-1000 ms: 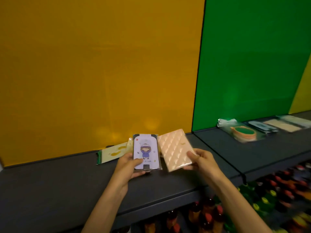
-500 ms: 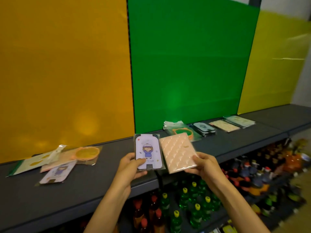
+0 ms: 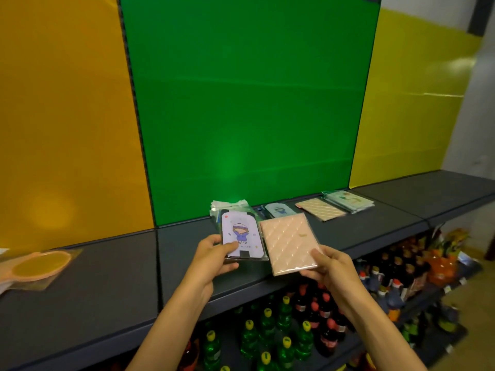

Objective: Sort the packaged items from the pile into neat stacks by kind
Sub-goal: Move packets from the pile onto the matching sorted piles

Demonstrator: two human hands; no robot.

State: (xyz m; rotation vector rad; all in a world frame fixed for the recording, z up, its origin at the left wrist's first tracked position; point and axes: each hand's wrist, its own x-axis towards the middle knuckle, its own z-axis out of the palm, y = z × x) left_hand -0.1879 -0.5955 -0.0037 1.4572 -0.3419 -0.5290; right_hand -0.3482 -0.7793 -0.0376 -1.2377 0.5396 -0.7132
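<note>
My left hand grips a lilac cartoon card package by its lower left corner, held above the dark shelf. My right hand holds a pink quilted package by its lower right edge, right beside the lilac one. Behind them along the green panel lie sorted stacks: a clear-wrapped stack mostly hidden by the lilac package, a light-blue cartoon card stack, a tan striped package and a pale green stack.
An orange round item in clear wrap lies at the shelf's left, cut off by the frame edge. Below the shelf stand several green and dark bottles. Orange, green and yellow panels back the shelf.
The view has swung right along the shelf; the left pile has slid nearly out of frame and the sorted stacks sit directly behind my hands. Both hands hold the same packages.
</note>
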